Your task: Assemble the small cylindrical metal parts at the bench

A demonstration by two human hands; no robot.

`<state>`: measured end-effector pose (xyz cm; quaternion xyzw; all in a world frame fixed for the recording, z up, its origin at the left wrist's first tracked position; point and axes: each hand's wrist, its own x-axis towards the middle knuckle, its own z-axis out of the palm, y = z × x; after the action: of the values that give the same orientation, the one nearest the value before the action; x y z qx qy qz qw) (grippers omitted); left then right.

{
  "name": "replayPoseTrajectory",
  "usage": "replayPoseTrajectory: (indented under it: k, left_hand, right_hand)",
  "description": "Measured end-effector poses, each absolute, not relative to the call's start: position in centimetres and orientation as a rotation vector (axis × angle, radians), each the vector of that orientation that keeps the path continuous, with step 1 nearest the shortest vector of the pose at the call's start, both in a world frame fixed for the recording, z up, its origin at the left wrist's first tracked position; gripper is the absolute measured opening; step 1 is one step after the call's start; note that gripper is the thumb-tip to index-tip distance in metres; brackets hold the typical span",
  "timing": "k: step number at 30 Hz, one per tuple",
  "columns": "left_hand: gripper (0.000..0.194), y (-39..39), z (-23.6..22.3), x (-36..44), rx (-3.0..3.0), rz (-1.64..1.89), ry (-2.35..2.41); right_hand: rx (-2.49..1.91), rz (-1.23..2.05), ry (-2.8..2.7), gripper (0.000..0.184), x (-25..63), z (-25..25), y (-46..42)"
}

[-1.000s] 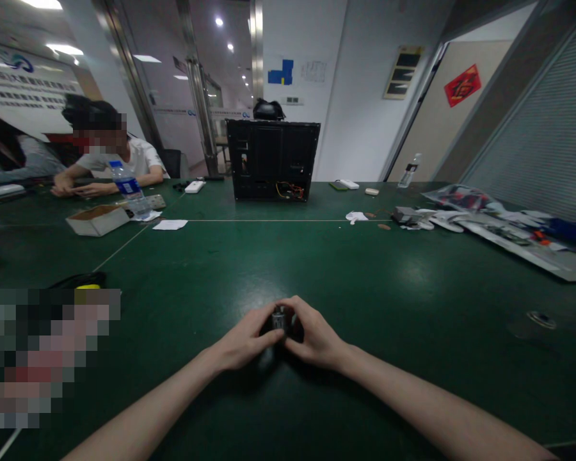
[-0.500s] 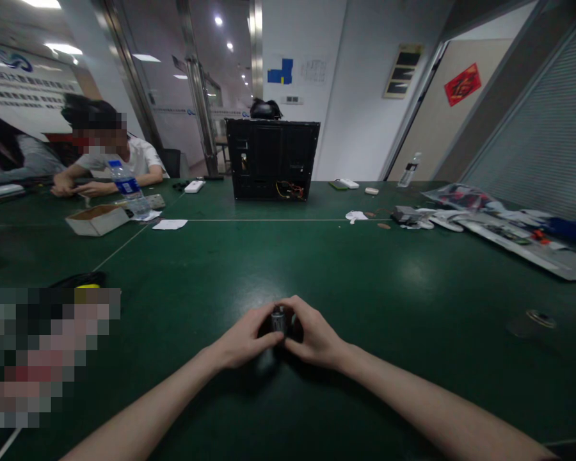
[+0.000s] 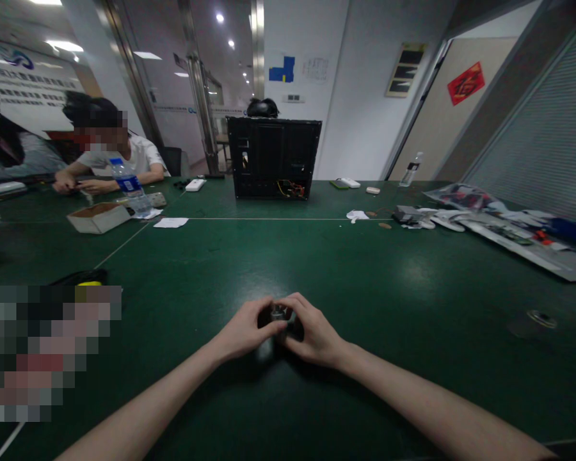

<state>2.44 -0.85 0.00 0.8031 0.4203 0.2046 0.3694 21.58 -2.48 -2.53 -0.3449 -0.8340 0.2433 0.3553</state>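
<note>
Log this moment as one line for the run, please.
left hand: small dark cylindrical part | right hand: same part | surface: green workbench | beyond: black computer case

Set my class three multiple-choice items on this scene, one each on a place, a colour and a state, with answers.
1. Where is the small metallic cylinder?
A) between the left hand and right hand
B) on the white paper sheet
C) beside the water bottle

2. What colour is the worktable?
A) white
B) dark green
C) red

3. What state is the cardboard box in?
A) taped shut
B) crushed flat
C) open-topped

Answers:
1. A, both hands cup it.
2. B, its surface shows dark green.
3. C, its brown inside shows.
</note>
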Motion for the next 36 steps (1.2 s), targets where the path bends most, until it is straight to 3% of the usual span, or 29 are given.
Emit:
replayPoseTrajectory:
  k: [10, 27, 36]
  left_hand:
    - [0.032, -0.2, 0.1, 2.0, 1.779, 0.554, 0.776]
    - [0.033, 0.3, 0.1, 1.6, 1.586, 0.531, 0.790]
    - [0.050, 0.2, -0.4, 1.6, 1.618, 0.421, 0.857]
  right_hand:
    - [-0.875, 0.623, -2.144, 0.053, 21.6, -2.1, -2.5]
    - [-0.844, 0.770, -2.067, 0.054, 21.7, -2.1, -2.4]
    - [-0.884, 0.876, -2.032, 0.039, 21.8, -1.8, -2.0]
